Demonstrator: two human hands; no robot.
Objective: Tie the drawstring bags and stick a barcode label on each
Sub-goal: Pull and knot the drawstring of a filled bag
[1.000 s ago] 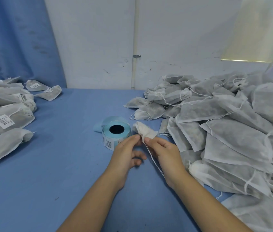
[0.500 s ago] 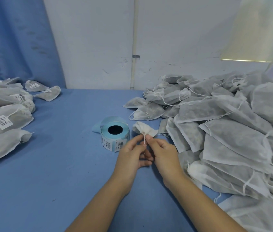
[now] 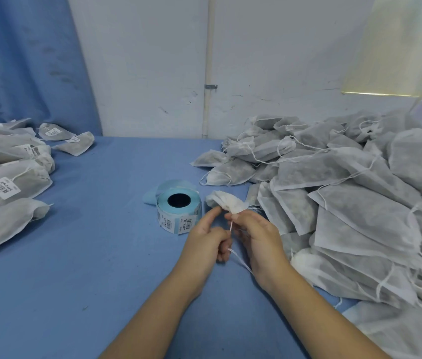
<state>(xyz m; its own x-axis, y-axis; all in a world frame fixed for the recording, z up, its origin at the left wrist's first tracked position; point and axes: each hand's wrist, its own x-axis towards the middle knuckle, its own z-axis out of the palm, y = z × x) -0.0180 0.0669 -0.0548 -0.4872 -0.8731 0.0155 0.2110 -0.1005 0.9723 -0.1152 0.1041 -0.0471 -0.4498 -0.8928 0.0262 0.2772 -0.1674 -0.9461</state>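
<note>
Left hand [image 3: 206,239] drew back, gripping drawstring [image 3: 230,226].

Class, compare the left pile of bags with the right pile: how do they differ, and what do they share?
The left pile shows barcode labels; the right pile shows none. The left pile lies lower; the right pile is heaped higher. The right pile trails many loose drawstrings; few show on the left pile. Both are filled pale fabric bags.
</note>
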